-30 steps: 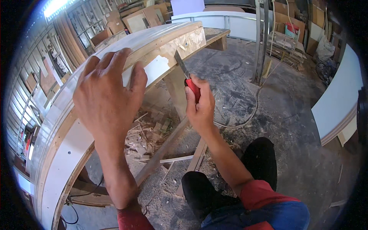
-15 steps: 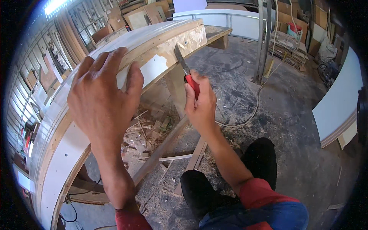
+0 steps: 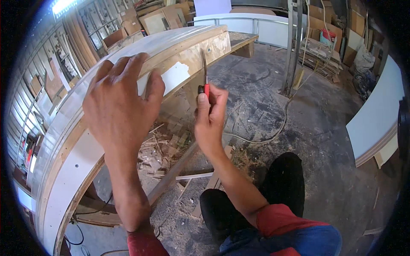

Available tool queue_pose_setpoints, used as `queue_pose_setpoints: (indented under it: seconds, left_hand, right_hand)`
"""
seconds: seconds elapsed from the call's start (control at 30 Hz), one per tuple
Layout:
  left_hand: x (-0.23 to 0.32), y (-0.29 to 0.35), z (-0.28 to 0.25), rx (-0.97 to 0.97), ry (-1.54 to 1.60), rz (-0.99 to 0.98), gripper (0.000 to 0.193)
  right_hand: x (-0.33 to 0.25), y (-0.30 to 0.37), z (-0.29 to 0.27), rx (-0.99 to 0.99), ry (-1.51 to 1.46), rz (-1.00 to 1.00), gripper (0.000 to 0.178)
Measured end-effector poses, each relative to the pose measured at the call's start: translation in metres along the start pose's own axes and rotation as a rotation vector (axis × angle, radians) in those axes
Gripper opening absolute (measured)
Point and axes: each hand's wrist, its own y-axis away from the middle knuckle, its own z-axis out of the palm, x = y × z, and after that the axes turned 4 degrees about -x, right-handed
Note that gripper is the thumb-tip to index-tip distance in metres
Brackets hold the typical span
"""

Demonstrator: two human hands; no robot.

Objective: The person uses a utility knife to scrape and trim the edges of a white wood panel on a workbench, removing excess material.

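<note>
Indoors, a right hand (image 3: 211,113) clamps a red-handled knife (image 3: 206,89) near the edge of a curved white-and-wood panel (image 3: 81,155), left hand (image 3: 121,104) spread over it, broad grey floor (image 3: 326,170) alongside.

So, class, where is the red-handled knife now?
The red-handled knife is in the right hand, just above the middle of the head view, its blade by the curved panel.

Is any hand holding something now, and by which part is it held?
The right hand holds a cutting knife by its red handle. The left hand, fingers spread over the curved panel, holds no tool.
</note>
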Motion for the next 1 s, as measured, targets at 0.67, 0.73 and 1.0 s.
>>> queue_pose_setpoints:
  seconds: [0.67, 0.73, 1.0]
  left_hand:
    - [-0.001, 0.002, 0.001, -0.019, -0.009, 0.001, 0.028]
    - [0.0, 0.003, 0.001, -0.012, -0.007, -0.004, 0.028]
    - [-0.007, 0.005, 0.004, 0.063, -0.023, 0.079, 0.029]
  right_hand:
    - [-0.034, -0.001, 0.005, 0.01, 0.275, 0.037, 0.025]
    - [-0.036, 0.002, 0.011, 0.018, 0.261, 0.11, 0.025]
    - [-0.011, -0.007, -0.03, -0.038, 0.012, 0.045, 0.027]
